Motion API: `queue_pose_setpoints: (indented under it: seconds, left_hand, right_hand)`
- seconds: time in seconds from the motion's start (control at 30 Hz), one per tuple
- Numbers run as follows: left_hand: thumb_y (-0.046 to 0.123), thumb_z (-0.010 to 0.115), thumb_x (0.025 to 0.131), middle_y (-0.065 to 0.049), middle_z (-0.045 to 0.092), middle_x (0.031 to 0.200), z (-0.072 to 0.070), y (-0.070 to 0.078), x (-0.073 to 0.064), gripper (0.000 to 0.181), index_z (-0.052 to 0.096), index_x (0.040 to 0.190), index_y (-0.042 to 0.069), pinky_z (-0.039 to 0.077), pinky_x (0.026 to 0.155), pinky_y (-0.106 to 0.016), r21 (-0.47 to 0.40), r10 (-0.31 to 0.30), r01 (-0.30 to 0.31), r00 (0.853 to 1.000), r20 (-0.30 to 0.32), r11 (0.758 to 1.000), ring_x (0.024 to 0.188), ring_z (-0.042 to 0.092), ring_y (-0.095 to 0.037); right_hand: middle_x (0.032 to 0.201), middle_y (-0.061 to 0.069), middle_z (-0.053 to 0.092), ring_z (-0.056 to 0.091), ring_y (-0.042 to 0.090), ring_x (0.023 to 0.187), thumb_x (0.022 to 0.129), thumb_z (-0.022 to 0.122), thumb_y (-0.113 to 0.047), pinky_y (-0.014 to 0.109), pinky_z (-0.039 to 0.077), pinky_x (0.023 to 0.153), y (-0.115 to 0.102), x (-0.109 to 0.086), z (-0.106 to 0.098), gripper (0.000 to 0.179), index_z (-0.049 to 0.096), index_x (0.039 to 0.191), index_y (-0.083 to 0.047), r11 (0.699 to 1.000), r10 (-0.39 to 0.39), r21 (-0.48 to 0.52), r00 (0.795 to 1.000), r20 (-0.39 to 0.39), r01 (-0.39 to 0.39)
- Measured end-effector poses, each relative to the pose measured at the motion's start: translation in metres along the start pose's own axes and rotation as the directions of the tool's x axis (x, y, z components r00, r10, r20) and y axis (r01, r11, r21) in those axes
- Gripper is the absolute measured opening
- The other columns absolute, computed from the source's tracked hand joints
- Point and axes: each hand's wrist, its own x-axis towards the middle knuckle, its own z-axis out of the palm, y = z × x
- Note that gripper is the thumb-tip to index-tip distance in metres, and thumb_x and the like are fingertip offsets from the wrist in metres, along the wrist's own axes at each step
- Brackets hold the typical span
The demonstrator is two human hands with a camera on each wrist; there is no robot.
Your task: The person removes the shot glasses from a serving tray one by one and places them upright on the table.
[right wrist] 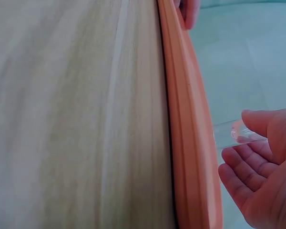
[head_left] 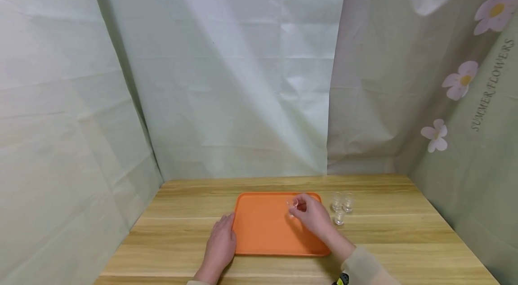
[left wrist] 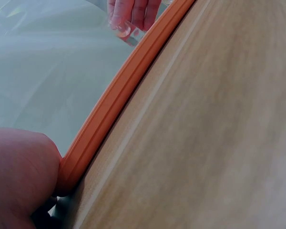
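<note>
An orange tray (head_left: pixel 259 231) lies flat on the wooden table. My left hand (head_left: pixel 220 241) rests along its left edge, fingers extended; in the left wrist view part of that hand (left wrist: pixel 24 176) touches the tray's rim (left wrist: pixel 119 95). Over the tray's right part, my right hand (head_left: pixel 313 216) pinches a small clear shot glass (head_left: pixel 292 206) between thumb and fingers. The right wrist view shows the glass (right wrist: pixel 226 133) by the thumb, partly hidden by the hand. Whether its base touches the tray I cannot tell.
Three more clear shot glasses (head_left: pixel 339 217) stand close together on the table (head_left: pixel 388 231), just right of the tray. Pale curtains (head_left: pixel 243 96) enclose the table at the back and sides; the right one bears printed flowers (head_left: pixel 460 80).
</note>
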Motion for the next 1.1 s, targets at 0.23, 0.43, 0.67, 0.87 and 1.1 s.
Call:
queue_pose_setpoints:
  seconds: [0.23, 0.43, 0.67, 0.87, 1.1]
  left_hand:
    - [-0.008, 0.060, 0.101, -0.032, 0.065, 0.144, 0.002, -0.002, -0.001, 0.044, 0.062, 0.145, -0.013, 0.040, 0.125, -0.064, -0.013, -0.005, 0.005, 1.000, 0.000, 1.000, 0.144, 0.055, -0.052]
    - [-0.008, 0.060, 0.101, -0.033, 0.064, 0.145, 0.002, -0.002, 0.000, 0.045, 0.061, 0.145, -0.013, 0.039, 0.125, -0.064, -0.018, -0.009, 0.009, 1.000, 0.001, 1.000, 0.144, 0.054, -0.052]
    - [-0.008, 0.060, 0.101, -0.034, 0.064, 0.146, 0.000, -0.002, 0.000, 0.045, 0.061, 0.146, -0.013, 0.039, 0.125, -0.065, -0.015, -0.008, 0.008, 1.000, 0.002, 1.000, 0.144, 0.054, -0.053]
    - [-0.008, 0.060, 0.101, -0.033, 0.064, 0.146, 0.002, -0.005, 0.002, 0.044, 0.061, 0.145, -0.013, 0.040, 0.125, -0.065, -0.003, -0.005, 0.005, 1.000, 0.005, 1.000, 0.144, 0.055, -0.052]
    - [-0.008, 0.060, 0.101, -0.033, 0.065, 0.145, 0.004, -0.005, 0.003, 0.044, 0.062, 0.145, -0.013, 0.040, 0.125, -0.064, 0.001, 0.001, -0.001, 1.000, -0.003, 1.000, 0.144, 0.055, -0.052]
  right_hand:
    - [0.097, -0.007, 0.071, 0.072, 0.011, 0.092, 0.095, 0.089, -0.017, 0.035, 0.062, 0.084, -0.005, -0.013, -0.010, 0.021, 0.074, 0.109, -0.011, 1.000, -0.009, -0.001, 1.000, -0.001, 0.009]
    - [0.098, -0.006, 0.071, 0.074, 0.011, 0.093, 0.096, 0.088, -0.017, 0.028, 0.063, 0.082, -0.008, -0.024, -0.021, 0.020, 0.073, 0.107, -0.012, 0.999, -0.014, 0.046, 1.000, 0.020, 0.013]
    - [0.100, -0.005, 0.073, 0.074, 0.010, 0.095, 0.097, 0.087, -0.019, 0.029, 0.063, 0.084, -0.006, -0.037, -0.039, 0.019, 0.075, 0.111, -0.014, 0.999, 0.014, 0.052, 0.999, 0.043, -0.016]
    - [0.101, -0.005, 0.074, 0.074, 0.010, 0.094, 0.096, 0.089, -0.020, 0.028, 0.062, 0.084, 0.000, -0.047, -0.056, 0.022, 0.077, 0.114, -0.014, 0.999, 0.016, 0.047, 0.999, 0.031, -0.018]
    - [0.105, -0.005, 0.076, 0.074, 0.010, 0.096, 0.096, 0.088, -0.020, 0.027, 0.063, 0.083, 0.010, -0.057, -0.076, 0.027, 0.078, 0.119, -0.010, 0.998, 0.048, 0.032, 0.998, 0.027, -0.049]
